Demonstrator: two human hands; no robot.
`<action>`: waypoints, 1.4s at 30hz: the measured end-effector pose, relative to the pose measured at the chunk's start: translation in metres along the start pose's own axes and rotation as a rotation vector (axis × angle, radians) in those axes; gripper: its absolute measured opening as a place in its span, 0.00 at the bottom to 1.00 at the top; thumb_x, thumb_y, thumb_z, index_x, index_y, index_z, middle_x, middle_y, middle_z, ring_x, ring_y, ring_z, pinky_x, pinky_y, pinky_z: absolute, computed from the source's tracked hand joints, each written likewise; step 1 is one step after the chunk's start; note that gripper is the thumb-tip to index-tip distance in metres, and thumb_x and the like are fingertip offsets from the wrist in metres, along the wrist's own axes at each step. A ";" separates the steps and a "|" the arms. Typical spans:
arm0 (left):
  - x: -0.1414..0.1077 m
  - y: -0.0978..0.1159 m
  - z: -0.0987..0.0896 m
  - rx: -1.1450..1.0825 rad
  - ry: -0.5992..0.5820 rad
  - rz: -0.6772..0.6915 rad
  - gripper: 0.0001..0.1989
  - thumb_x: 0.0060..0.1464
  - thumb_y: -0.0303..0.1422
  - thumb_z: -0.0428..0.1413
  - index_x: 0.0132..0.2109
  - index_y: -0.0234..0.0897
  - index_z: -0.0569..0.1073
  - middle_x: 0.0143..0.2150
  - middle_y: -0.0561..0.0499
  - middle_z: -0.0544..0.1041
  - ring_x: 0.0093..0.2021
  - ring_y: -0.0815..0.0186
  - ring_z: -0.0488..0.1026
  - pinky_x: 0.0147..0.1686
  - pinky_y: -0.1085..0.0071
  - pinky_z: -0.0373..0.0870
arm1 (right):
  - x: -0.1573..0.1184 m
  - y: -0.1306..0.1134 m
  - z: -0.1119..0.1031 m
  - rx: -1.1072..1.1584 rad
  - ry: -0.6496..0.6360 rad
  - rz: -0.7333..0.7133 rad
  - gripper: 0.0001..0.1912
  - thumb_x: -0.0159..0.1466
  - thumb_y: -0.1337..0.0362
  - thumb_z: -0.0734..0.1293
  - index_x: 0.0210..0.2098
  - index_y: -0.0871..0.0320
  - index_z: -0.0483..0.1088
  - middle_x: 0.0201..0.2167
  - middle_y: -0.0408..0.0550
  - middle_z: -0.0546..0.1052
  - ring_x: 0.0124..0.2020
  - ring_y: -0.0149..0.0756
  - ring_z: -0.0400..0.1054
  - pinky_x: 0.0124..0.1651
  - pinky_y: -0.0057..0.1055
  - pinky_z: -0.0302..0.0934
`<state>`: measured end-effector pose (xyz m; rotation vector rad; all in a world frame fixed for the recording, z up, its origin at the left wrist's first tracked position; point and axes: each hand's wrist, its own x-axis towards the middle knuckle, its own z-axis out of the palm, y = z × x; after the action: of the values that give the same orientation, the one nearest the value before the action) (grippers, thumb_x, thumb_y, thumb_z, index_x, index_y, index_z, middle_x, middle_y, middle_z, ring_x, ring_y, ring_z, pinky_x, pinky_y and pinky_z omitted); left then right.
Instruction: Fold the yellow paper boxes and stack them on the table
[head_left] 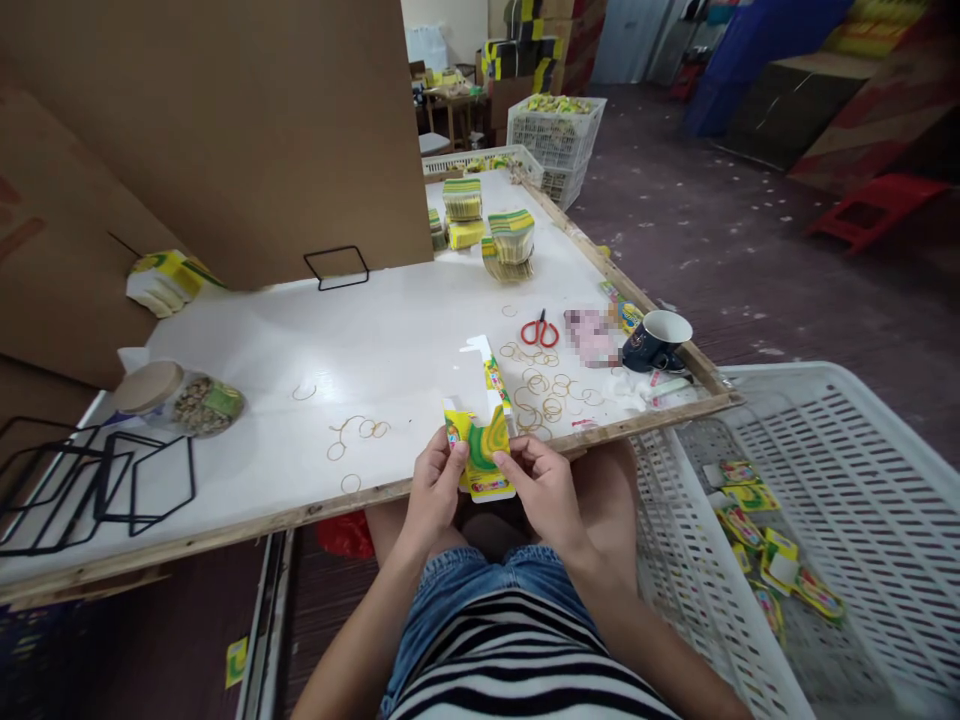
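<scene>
Carton [491,440], thin printed card in yellow and green, held up in both hands just over the near edge of the bench [405,370]. Should handle as very light; walls probably springy, fairly stiff along the creases, easily dented mid-panel. Printed face looks smooth, so perhaps a little slick, though bare skin ought to grip it well enough. Weak spots, by judgement: the notched upper edge and the white flaps [477,344] standing out at the far end, which a hard squeeze could bend or tear. Best hold likely low on the two side edges, near the creases, light pressure only. Fingers of the left hand [433,478] pinch the left edge, thumb lying on the printed face; fingers of the right hand [546,487] pinch the right edge, thumb tip likewise on the face. Carton body thus sits between the two thumbs, notch and flaps pointing away from the person, beyond the fingertips. Fingers behind the card mostly hidden; cannot tell how firmly they press. Loose rubber bands [551,406] on the bench just beyond the right hand, red-handled scissors [540,328] farther off.
</scene>
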<state>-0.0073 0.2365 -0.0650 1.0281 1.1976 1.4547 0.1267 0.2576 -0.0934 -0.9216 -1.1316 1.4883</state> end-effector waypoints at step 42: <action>-0.018 0.029 -0.002 0.121 -0.281 -0.109 0.21 0.58 0.34 0.57 0.56 0.40 0.61 0.51 0.43 0.77 0.42 0.63 0.78 0.41 0.70 0.76 | 0.016 -0.043 -0.021 -0.440 -0.250 -0.141 0.15 0.60 0.65 0.66 0.47 0.55 0.70 0.17 0.35 0.65 0.19 0.29 0.59 0.23 0.25 0.52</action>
<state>-0.0106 0.2169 -0.0378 1.1872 1.1276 1.1221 0.1551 0.2799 -0.0573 -0.9402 -1.7180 1.2855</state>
